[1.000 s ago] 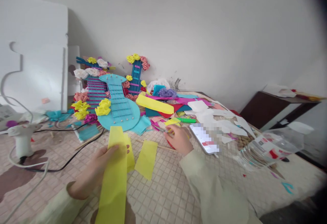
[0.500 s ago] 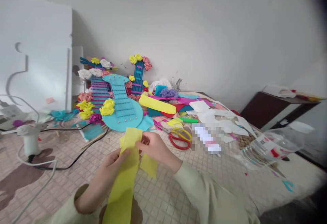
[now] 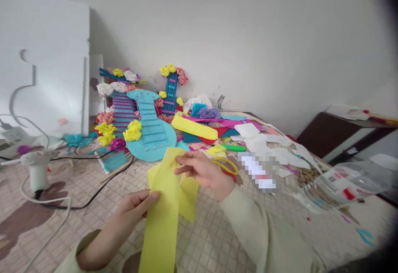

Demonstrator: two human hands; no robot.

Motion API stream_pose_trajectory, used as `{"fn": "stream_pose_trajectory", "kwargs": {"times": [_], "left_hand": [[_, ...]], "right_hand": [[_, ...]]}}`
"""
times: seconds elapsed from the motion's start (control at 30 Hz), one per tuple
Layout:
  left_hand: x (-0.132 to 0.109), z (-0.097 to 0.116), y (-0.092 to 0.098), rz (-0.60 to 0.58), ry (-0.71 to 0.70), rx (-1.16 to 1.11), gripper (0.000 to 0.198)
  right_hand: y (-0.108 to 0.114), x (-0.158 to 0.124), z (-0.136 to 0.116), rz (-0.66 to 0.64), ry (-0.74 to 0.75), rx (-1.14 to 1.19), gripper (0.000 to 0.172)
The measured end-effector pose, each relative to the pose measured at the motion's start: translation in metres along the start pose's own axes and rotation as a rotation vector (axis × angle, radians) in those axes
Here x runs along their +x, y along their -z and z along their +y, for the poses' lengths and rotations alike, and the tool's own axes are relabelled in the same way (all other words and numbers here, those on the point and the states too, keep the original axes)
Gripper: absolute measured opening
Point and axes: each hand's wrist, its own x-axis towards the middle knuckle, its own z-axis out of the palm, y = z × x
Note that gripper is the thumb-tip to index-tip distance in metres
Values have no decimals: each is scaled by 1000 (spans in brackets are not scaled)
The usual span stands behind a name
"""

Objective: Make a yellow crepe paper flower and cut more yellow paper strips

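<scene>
A long yellow crepe paper strip [image 3: 161, 223] hangs toward me between my two hands. My left hand [image 3: 135, 206] pinches its left edge, thumb on top. Up at its top right corner, my right hand [image 3: 202, 171] grips the edge between thumb and fingers. Behind the strip, a smaller yellow piece [image 3: 188, 198] lies on the table, partly covered. Yellow and red scissors [image 3: 228, 166] rest beyond my right hand, which hides part of them. A turquoise guitar-shaped cutout [image 3: 152, 136] with pins and strings stands past the strip's top.
At left, a white glue gun [image 3: 39, 171] stands with cables across the tabletop. Decorated blue pieces with paper flowers [image 3: 105, 132] lean at the back. A folded yellow roll [image 3: 194, 127], green marker [image 3: 233, 148], paper scraps [image 3: 280, 154] and a clear plastic bottle [image 3: 338, 186] lie rightward.
My left hand has slid lower along the strip's left edge. My right hand has risen slightly with the top corner, and the strip now looks wider and flatter. The view has shifted slightly.
</scene>
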Motion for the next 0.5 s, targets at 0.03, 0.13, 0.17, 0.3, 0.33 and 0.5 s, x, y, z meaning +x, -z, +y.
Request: {"fn": "stream_pose_trajectory", "kwargs": {"times": [0.03, 0.13, 0.17, 0.3, 0.33, 0.5], "left_hand": [[-1, 2, 0, 12, -30, 47, 30], [-2, 9, 2, 81, -114, 151, 26], [-3, 10, 3, 129, -138, 159, 23], [-2, 14, 9, 438, -280, 95, 18], [-1, 14, 10, 482, -302, 54, 20], [-3, 10, 7, 162, 42, -498, 33]], "right_hand": [[1, -1, -4, 19, 31, 37, 11], [2, -13, -20, 57, 247, 157, 14], [2, -19, -25, 64, 353, 184, 14], [-5, -53, -36, 109, 724, 38, 3], [-7, -62, -34, 110, 805, -39, 8], [-16, -95, 3, 81, 1040, -344, 23]]}}
